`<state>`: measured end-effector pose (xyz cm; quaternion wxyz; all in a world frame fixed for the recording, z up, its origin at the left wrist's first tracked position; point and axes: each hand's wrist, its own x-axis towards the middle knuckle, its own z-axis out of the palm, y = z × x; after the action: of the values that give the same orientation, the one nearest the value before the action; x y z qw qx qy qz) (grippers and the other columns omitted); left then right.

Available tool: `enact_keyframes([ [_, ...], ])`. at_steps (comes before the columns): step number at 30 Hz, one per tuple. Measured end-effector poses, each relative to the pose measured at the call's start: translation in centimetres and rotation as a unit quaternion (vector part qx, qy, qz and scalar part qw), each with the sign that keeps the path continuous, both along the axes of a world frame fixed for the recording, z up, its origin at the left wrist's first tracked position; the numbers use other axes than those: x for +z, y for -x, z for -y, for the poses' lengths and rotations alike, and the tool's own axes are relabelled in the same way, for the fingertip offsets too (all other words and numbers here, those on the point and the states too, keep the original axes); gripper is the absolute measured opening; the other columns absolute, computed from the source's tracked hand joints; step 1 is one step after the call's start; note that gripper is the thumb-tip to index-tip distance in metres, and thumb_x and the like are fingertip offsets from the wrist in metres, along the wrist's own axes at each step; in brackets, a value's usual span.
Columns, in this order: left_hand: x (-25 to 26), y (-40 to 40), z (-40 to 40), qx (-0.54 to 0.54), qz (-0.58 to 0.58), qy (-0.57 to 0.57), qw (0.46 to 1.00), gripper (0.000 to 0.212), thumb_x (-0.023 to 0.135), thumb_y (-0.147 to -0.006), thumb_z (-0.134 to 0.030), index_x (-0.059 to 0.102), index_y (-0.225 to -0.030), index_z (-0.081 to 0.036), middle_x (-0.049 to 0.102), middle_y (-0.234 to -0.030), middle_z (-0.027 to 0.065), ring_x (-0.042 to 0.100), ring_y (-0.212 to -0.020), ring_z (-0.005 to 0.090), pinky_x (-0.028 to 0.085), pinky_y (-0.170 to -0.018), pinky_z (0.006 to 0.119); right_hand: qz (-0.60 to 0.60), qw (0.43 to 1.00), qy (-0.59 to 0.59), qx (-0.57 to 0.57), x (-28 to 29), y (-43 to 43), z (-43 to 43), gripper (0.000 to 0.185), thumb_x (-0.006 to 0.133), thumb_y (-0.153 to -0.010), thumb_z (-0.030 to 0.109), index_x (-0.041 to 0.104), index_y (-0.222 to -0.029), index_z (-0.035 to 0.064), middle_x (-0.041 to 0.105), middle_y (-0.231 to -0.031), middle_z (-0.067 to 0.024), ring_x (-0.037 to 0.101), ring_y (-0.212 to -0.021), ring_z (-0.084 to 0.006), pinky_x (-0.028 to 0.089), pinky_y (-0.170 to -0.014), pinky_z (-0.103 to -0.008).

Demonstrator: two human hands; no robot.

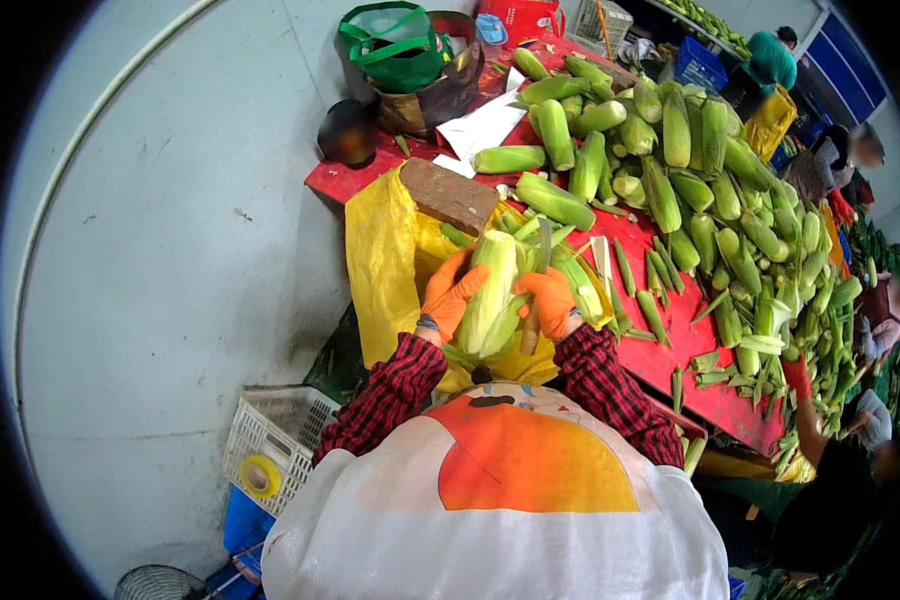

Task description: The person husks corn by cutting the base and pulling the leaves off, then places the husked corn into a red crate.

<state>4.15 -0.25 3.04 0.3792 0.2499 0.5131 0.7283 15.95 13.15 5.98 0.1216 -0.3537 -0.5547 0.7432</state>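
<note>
Both my hands wear orange gloves, over an opened yellow woven sack (382,262). My left hand (450,296) grips the side of a pale green ear of corn (487,289), its cut end pointing away from me. In my right hand (549,300) is a knife (545,244), blade up and away from me, its handle showing below the fingers. The right fingers also lie close to the ear's loose outer husk (506,330); whether they pinch it I cannot tell. Green husk pieces (574,281) lie in the sack's mouth, beside a wooden block (450,193).
A large heap of corn ears (690,165) covers much of the red table (645,356), with cut husks (652,315) nearer me. Bags (412,67) stand at the back left. A white plastic crate (270,442) is at my left. A co-worker's red-gloved hand (797,377) reaches the heap from the right.
</note>
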Motion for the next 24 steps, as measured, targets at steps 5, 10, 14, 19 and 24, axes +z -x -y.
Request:
enact_keyframes([
  [5,1.1,-1.8,-0.3,0.128,-0.118,0.058,0.983,0.068,0.062,-0.087,-0.04,0.036,-0.138,-0.004,0.052,-0.127,0.011,0.05,-0.109,0.0146,0.04,-0.091,0.028,-0.015,1.0,0.004,-0.002,0.2,0.7,0.6,0.019,0.062,-0.07,0.014,0.059,-0.082,-0.0006,0.057,-0.063,-0.0065,0.05,-0.041,-0.0168,0.042,-0.043,-0.0277],
  [10,2.4,-1.5,-0.7,0.087,0.004,0.038,0.995,0.06,0.06,-0.089,-0.04,0.04,-0.136,-0.009,0.054,-0.121,0.0058,0.05,-0.108,0.0146,0.039,-0.093,0.029,-0.085,0.993,0.025,0.075,1.0,0.5,1.3,0.014,0.066,-0.076,0.01,0.061,-0.083,-0.0018,0.059,-0.062,-0.0072,0.05,-0.041,-0.0146,0.041,-0.042,-0.0249],
  [14,0.5,-0.5,-0.6,0.112,0.087,-0.006,0.99,0.058,0.055,-0.09,-0.046,0.046,-0.131,-0.006,0.056,-0.118,0.0051,0.053,-0.104,0.0151,0.043,-0.088,0.028,-0.08,0.992,0.017,0.1,1.9,0.5,2.0,0.018,0.066,-0.084,0.017,0.059,-0.082,0.0007,0.057,-0.06,-0.0052,0.05,-0.041,-0.0126,0.04,-0.041,-0.0242],
  [19,-0.6,0.5,-0.6,0.059,0.141,-0.053,0.987,0.063,0.049,-0.09,-0.054,0.048,-0.129,-0.005,0.056,-0.118,0.0065,0.053,-0.105,0.0172,0.042,-0.091,0.029,-0.08,0.995,0.002,0.064,3.1,0.7,2.8,0.021,0.065,-0.086,0.02,0.058,-0.083,0.0012,0.055,-0.058,-0.0029,0.05,-0.042,-0.0116,0.04,-0.041,-0.0235],
  [24,-0.4,0.8,-0.3,0.001,0.207,-0.161,0.965,0.068,0.053,-0.089,-0.051,0.038,-0.137,-0.005,0.053,-0.122,0.0058,0.049,-0.112,0.0177,0.036,-0.098,0.031,-0.078,0.996,-0.008,0.05,2.4,0.7,2.4,0.023,0.066,-0.086,0.022,0.058,-0.085,0.0007,0.055,-0.062,-0.0024,0.051,-0.043,-0.0113,0.04,-0.041,-0.0236],
])
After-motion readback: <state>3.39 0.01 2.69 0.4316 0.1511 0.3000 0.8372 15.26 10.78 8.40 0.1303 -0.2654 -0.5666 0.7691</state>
